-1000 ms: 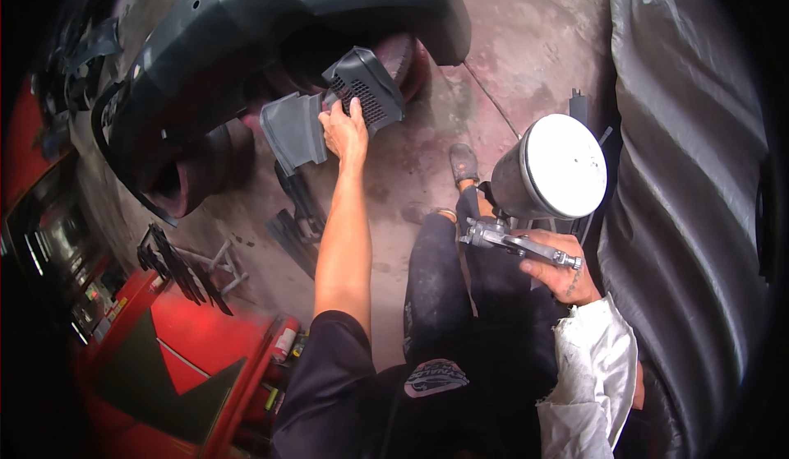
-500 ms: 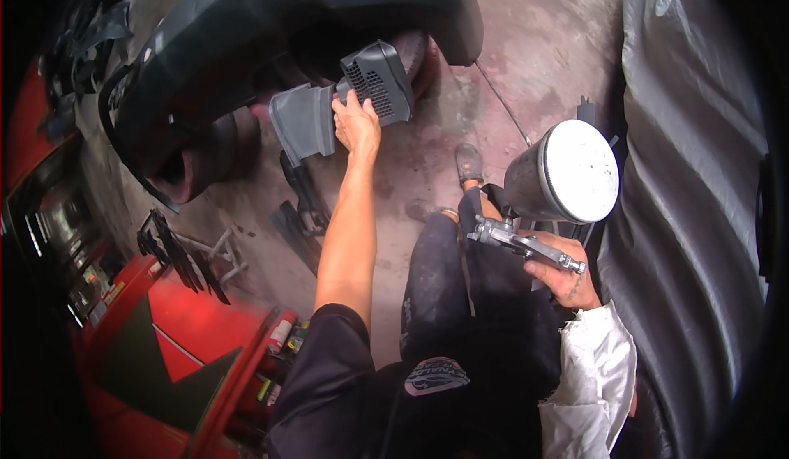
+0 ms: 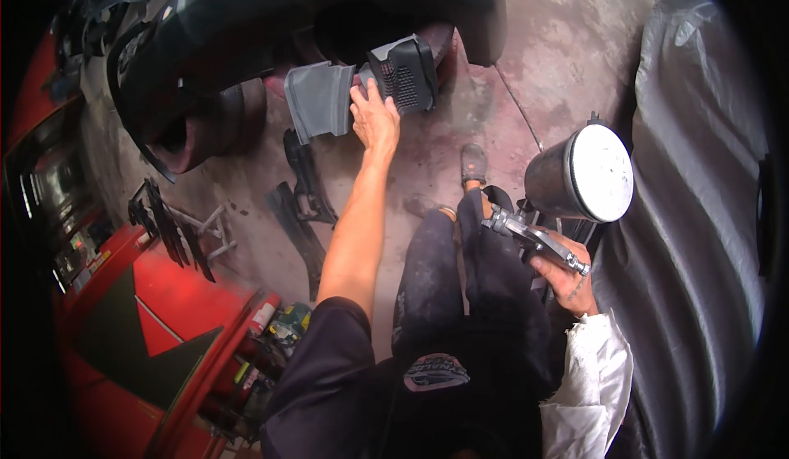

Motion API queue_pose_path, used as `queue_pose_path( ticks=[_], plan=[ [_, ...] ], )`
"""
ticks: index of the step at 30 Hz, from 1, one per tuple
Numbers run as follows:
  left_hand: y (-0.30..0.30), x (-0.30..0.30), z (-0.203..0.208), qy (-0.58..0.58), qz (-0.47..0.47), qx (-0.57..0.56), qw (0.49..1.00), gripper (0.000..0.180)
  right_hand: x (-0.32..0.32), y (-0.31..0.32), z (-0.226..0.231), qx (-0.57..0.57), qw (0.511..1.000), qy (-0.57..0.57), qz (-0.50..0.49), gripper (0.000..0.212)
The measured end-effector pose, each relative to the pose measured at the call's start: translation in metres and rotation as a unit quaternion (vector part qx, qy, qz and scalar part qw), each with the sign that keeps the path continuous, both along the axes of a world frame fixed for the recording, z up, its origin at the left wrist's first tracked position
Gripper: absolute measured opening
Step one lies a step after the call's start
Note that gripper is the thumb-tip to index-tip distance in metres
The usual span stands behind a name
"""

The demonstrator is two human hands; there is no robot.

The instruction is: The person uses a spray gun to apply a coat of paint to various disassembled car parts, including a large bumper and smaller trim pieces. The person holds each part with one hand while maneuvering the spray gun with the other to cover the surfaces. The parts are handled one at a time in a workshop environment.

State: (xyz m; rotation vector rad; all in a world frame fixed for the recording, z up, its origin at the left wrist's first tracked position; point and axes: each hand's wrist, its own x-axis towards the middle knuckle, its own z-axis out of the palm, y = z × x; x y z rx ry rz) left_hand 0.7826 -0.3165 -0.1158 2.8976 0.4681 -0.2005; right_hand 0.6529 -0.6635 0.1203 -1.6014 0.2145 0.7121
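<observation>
My left hand (image 3: 376,122) reaches forward with its fingers closed on a dark grey plastic vent piece (image 3: 403,77), which has a slotted grille on its face. A plain grey flared panel (image 3: 316,97) lies just left of the fingers; whether it joins the vent piece I cannot tell. At the right, my right hand (image 3: 567,274) wraps round the handle of a metal spray gun (image 3: 526,233). The gun's dark round cup (image 3: 552,181) with a white lid (image 3: 602,173) tilts to the right above that hand.
A large dark bumper (image 3: 246,27) curves across the far side. Long black plastic parts (image 3: 296,229) lie on the floor left of my arm. A red surface (image 3: 193,286) fills the lower left, and wrinkled grey sheeting (image 3: 699,212) hangs along the right.
The vent piece has turned in my left hand, so its grille faces differently. In the picture, the bumper, vent piece and spray gun sit further right.
</observation>
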Motion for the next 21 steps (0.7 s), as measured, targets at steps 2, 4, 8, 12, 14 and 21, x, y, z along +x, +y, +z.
queue_pose_path(
  ticks=[2,4,8,12,14,21],
  plan=[
    [0.001,-0.005,-0.002,0.0,-0.014,-0.016,1.0,0.057,-0.004,-0.001,0.001,-0.009,1.0,0.027,-0.003,0.04],
    [-0.001,-0.006,0.0,0.015,-0.037,-0.028,0.999,0.057,-0.006,-0.001,0.005,-0.019,0.994,0.101,-0.02,0.039],
    [-0.016,-0.001,0.0,0.042,-0.043,-0.021,0.998,0.061,-0.007,0.003,0.003,-0.017,0.997,0.079,-0.022,0.038],
    [-0.027,0.001,-0.018,-0.003,-0.05,-0.038,0.998,0.073,0.001,0.0,-0.002,-0.029,0.999,0.022,0.014,0.037],
    [-0.037,0.0,0.0,0.035,-0.051,-0.035,0.997,0.078,-0.004,0.0,-0.004,-0.032,0.999,0.014,0.019,0.038],
    [-0.021,0.026,-0.009,0.048,-0.05,-0.101,0.993,0.077,-0.006,0.003,-0.003,-0.025,0.999,-0.013,0.015,0.034]
  ],
)
